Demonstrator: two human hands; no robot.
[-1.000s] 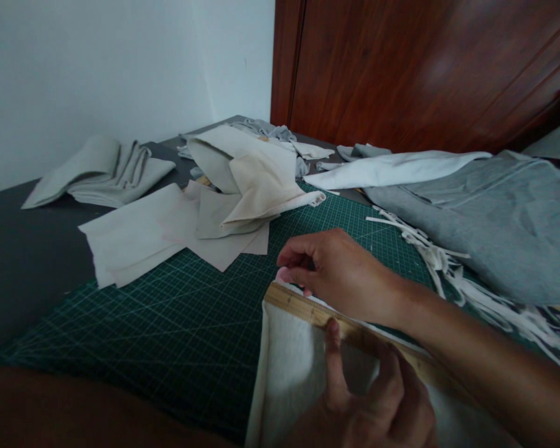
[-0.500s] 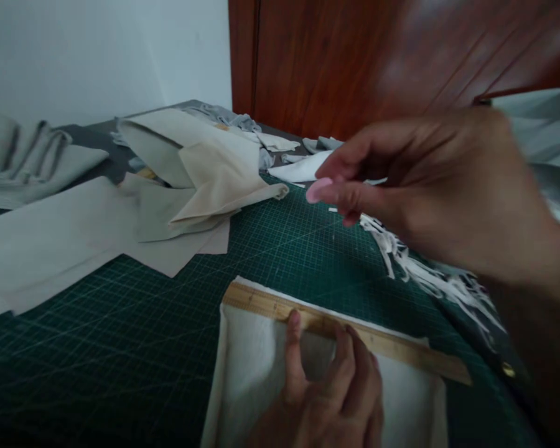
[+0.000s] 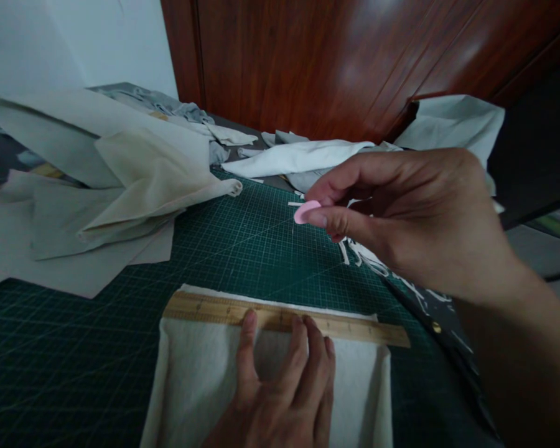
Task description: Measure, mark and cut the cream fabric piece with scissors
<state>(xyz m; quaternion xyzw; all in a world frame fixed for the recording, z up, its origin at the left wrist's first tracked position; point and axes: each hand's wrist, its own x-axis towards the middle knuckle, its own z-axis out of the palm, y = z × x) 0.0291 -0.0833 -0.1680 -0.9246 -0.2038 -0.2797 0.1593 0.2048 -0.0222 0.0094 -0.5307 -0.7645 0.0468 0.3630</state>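
Observation:
My left hand (image 3: 280, 392) lies flat on a pale cloth piece (image 3: 200, 379), its fingertips pressing against the near edge of a wooden ruler (image 3: 205, 308) laid across the cloth's far edge. My right hand (image 3: 415, 218) is raised above the green cutting mat (image 3: 242, 242), pinching a small pink piece of tailor's chalk (image 3: 305, 211) between thumb and forefinger. The chalk hovers well clear of the ruler and cloth.
Beige cut fabric pieces (image 3: 121, 186) pile on the mat's far left. White folded cloth (image 3: 298, 158) and grey fabric (image 3: 168, 106) lie at the back near a red-brown wooden panel (image 3: 331, 62). Thin white offcut strips (image 3: 368, 258) lie by the mat's right edge.
My right hand lifted the pink chalk off the ruler's edge and now holds it in the air. The view swung to the right; my left hand stayed on the ruler.

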